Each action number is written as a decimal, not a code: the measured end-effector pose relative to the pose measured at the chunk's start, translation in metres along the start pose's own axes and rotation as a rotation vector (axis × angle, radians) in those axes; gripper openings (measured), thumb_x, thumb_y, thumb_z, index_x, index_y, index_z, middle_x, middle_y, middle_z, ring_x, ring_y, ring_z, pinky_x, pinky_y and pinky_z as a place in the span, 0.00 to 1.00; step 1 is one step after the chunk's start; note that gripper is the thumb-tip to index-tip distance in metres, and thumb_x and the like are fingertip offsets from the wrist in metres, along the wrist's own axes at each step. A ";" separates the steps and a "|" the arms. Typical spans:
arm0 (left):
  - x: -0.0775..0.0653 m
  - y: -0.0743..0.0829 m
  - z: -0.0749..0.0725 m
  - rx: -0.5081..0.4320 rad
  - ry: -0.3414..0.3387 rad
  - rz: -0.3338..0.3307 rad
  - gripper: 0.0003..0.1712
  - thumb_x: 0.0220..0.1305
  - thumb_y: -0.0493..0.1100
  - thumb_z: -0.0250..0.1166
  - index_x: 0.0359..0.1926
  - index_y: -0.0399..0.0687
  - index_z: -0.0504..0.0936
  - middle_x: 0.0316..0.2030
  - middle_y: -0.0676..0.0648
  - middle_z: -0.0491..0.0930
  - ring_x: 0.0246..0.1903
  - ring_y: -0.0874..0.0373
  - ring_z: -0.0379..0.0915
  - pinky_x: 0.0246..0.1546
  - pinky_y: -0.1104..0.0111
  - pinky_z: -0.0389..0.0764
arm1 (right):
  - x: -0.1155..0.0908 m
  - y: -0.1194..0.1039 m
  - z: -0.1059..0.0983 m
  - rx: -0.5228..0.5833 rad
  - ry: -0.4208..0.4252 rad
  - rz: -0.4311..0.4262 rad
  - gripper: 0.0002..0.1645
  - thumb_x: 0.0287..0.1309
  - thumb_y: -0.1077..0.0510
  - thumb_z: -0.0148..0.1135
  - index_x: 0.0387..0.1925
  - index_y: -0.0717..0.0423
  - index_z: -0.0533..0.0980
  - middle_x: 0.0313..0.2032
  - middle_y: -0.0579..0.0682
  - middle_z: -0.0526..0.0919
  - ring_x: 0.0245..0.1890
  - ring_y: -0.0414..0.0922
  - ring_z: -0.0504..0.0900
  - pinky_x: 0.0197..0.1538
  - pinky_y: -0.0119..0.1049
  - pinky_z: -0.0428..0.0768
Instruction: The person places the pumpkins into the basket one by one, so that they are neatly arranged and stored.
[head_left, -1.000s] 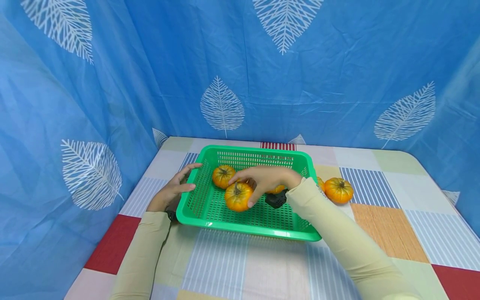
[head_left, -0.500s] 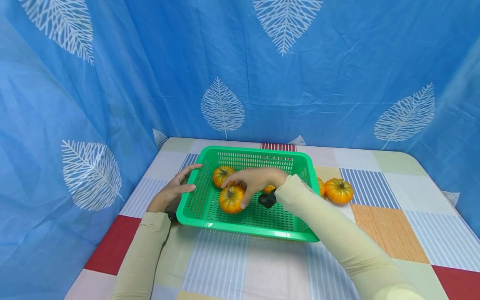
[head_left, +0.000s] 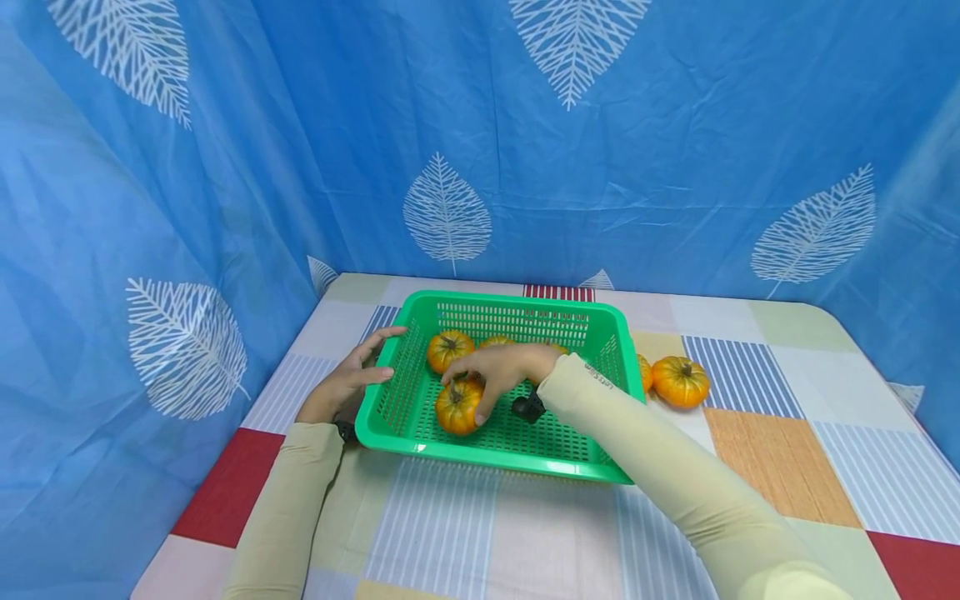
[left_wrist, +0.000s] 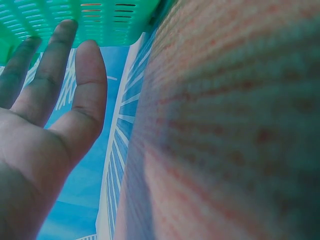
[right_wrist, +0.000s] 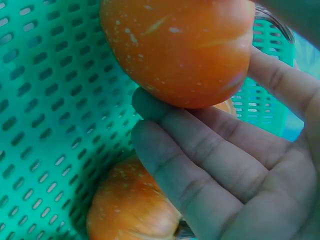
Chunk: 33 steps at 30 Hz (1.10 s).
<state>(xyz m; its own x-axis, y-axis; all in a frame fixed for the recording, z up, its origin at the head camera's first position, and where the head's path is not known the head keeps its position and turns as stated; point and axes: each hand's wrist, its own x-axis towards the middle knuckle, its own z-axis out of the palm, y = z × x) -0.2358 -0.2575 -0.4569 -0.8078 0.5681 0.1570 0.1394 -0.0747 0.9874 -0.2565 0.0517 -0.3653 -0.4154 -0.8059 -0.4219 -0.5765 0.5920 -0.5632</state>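
My right hand (head_left: 498,368) grips a small orange pumpkin (head_left: 457,408) by its sides, with the stem upward, inside the green slotted basket (head_left: 450,454). In the right wrist view the fingers curl against the held pumpkin (right_wrist: 180,55), and another pumpkin (right_wrist: 132,205) lies below on the basket floor. Behind the held one sits a pumpkin (head_left: 447,350) at the basket's left; others are partly hidden by my right hand and arm. My left hand (head_left: 347,382) is at the basket's left end, its fingers extended; in the left wrist view the fingertips meet the basket wall (left_wrist: 110,22).
Two more pumpkins lie outside the basket on its right, one in full view (head_left: 680,382) and one partly covered (head_left: 644,372) by the rim. A checked cloth (head_left: 555,533) covers the table. Blue leaf-print curtains (head_left: 660,150) hang behind and at the left.
My right hand has carried the pumpkin leftward and slightly nearer the basket's front. Pumpkins behind that hand have come into view. The left hand has stayed in place.
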 end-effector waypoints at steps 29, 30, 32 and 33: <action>0.001 -0.002 0.001 -0.014 0.028 -0.023 0.35 0.77 0.47 0.66 0.79 0.60 0.64 0.71 0.28 0.60 0.60 0.58 0.76 0.57 0.62 0.87 | 0.020 0.012 0.030 -0.011 0.184 -0.034 0.46 0.68 0.52 0.77 0.81 0.50 0.67 0.79 0.57 0.68 0.76 0.61 0.68 0.77 0.58 0.71; 0.000 -0.002 0.001 -0.011 0.029 -0.025 0.35 0.77 0.47 0.66 0.79 0.60 0.64 0.72 0.27 0.59 0.60 0.58 0.76 0.57 0.62 0.87 | 0.021 0.011 0.031 -0.013 0.189 -0.039 0.46 0.69 0.52 0.77 0.81 0.51 0.66 0.79 0.57 0.68 0.76 0.60 0.69 0.76 0.57 0.71; 0.000 -0.002 0.001 -0.005 0.029 -0.027 0.36 0.77 0.47 0.66 0.80 0.59 0.63 0.72 0.25 0.58 0.61 0.59 0.76 0.58 0.62 0.87 | 0.022 0.010 0.032 -0.020 0.201 -0.047 0.46 0.69 0.52 0.76 0.82 0.51 0.66 0.79 0.57 0.68 0.76 0.60 0.70 0.76 0.56 0.72; 0.000 -0.001 0.001 -0.003 0.030 -0.028 0.36 0.77 0.47 0.66 0.79 0.59 0.63 0.72 0.25 0.58 0.61 0.59 0.76 0.58 0.62 0.87 | 0.023 0.010 0.032 -0.025 0.205 -0.051 0.46 0.69 0.51 0.76 0.82 0.51 0.65 0.79 0.57 0.68 0.76 0.59 0.70 0.77 0.56 0.72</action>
<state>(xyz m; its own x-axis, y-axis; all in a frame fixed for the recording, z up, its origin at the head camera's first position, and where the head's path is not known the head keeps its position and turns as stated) -0.2351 -0.2570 -0.4581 -0.8285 0.5449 0.1294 0.1142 -0.0618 0.9915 -0.2491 0.0391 -0.4036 -0.5181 -0.8213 -0.2387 -0.6167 0.5521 -0.5610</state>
